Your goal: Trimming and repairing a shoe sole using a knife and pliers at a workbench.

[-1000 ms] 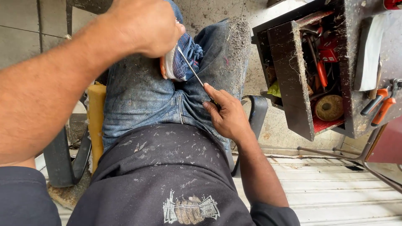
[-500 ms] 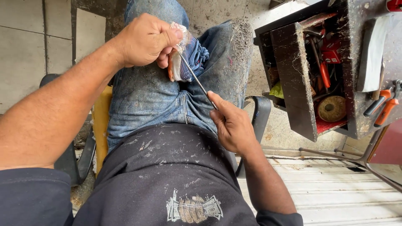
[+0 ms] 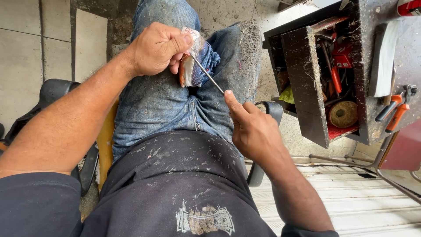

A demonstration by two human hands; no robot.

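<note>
With the left hand (image 3: 155, 48) clamping the small white-and-orange piece (image 3: 189, 66) above the lap, the right hand (image 3: 252, 129) fingers, pinching the thin metal rod (image 3: 207, 74), should push straight along its axis.

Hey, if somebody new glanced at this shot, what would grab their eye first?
Likely the two hands over the jeans-clad lap: the left hand pinches a small whitish and orange piece against the knee, while the right hand guides a thin metal rod into it. Next, on the right, the dusty open tool box crammed with red-handled tools, and orange-handled pliers lying beside it.
</note>
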